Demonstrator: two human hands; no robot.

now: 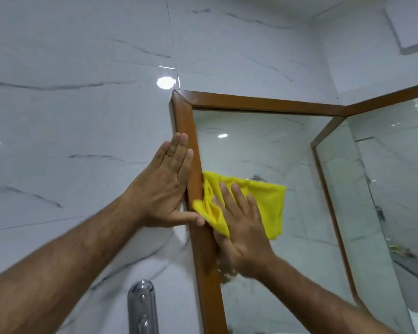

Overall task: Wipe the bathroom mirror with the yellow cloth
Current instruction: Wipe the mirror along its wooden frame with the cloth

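A mirror with a brown wooden frame hangs on a white marble wall. The yellow cloth lies flat against the glass near the frame's left side, partly bunched over the frame edge. My right hand presses flat on the cloth with fingers spread. My left hand rests flat on the wall just left of the frame, its thumb reaching across the wood and touching the cloth's lower corner.
A chrome fixture is mounted on the wall below my left arm. A second framed mirror panel angles off at the right. In it a shelf with small items shows.
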